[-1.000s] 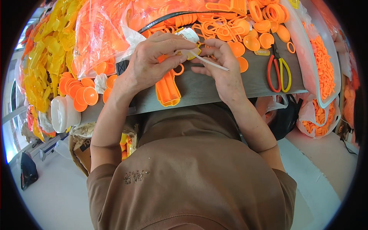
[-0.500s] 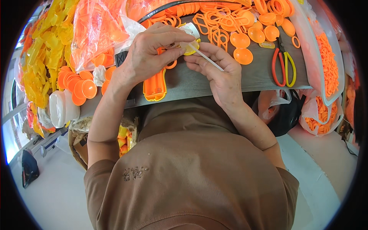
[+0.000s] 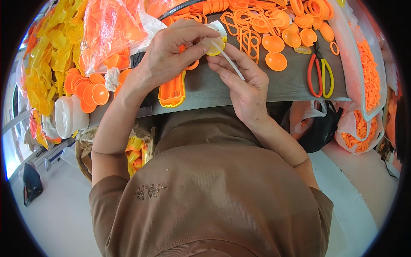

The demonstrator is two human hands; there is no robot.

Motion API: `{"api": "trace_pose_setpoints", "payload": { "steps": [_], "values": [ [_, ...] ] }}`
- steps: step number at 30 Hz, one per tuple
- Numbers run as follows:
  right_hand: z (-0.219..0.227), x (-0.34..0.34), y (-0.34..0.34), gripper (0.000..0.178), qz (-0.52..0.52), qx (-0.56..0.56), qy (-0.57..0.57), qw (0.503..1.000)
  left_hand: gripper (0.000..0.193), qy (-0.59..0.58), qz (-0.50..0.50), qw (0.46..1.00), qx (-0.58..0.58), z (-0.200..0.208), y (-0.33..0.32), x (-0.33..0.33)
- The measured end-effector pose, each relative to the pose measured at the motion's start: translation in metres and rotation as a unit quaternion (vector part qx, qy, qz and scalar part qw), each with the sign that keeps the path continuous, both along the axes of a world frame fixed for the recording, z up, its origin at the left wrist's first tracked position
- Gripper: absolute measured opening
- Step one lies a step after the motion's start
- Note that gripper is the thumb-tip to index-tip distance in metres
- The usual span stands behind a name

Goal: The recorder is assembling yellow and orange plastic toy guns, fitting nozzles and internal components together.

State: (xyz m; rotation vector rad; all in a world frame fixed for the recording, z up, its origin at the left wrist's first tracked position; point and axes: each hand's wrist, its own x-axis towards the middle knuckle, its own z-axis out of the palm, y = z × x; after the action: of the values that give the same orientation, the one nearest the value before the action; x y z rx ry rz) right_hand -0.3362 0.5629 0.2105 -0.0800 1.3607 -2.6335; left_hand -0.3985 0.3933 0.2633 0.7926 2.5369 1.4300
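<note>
My left hand (image 3: 177,51) is closed, its thumb and forefinger pinching a small translucent disc (image 3: 212,46) with a thin white stick (image 3: 229,61). The disc lies against a yellow round plastic piece (image 3: 223,40). Curled fingers of my right hand (image 3: 247,83) grip the yellow piece from the right side. Across those fingers runs the stick. Just beyond, a white cylindrical part (image 3: 219,27) is partly hidden by my left hand. Below my left hand an orange plastic housing with a yellow edge (image 3: 172,91) lies on the table.
Red-and-yellow-handled pliers (image 3: 320,75) lie at the right by a clear tub (image 3: 357,81) of orange parts. Orange cups (image 3: 276,61) and loop-shaped pieces (image 3: 248,43) cover the far side. Yellow parts (image 3: 51,64) pile up at left. An open box (image 3: 85,156) stands below the table.
The disc with its stick has tilted slightly, the stick now pointing more steeply downward. Both hands keep nearly the same place and hold.
</note>
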Motion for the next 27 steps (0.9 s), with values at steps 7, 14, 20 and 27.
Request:
{"api": "trace_pose_setpoints", "payload": {
  "steps": [7,14,20,27],
  "values": [
    [-0.004,0.003,0.000,0.047,0.003,0.015,0.015,1.000,0.020,0.092,-0.030,0.995,-0.004,-0.012,-0.002,-0.003],
    [-0.002,0.003,0.001,0.044,0.008,-0.017,0.007,1.000,0.023,0.060,-0.020,0.998,0.009,-0.016,-0.002,0.003],
    [0.015,-0.013,0.021,0.035,0.037,0.179,-0.036,0.983,0.031,0.255,-0.057,0.961,-0.090,0.000,0.003,0.020],
    [0.023,-0.021,0.013,0.053,0.032,0.355,-0.007,0.934,0.029,0.189,0.179,0.964,-0.051,0.020,-0.052,0.052]
  ]
}}
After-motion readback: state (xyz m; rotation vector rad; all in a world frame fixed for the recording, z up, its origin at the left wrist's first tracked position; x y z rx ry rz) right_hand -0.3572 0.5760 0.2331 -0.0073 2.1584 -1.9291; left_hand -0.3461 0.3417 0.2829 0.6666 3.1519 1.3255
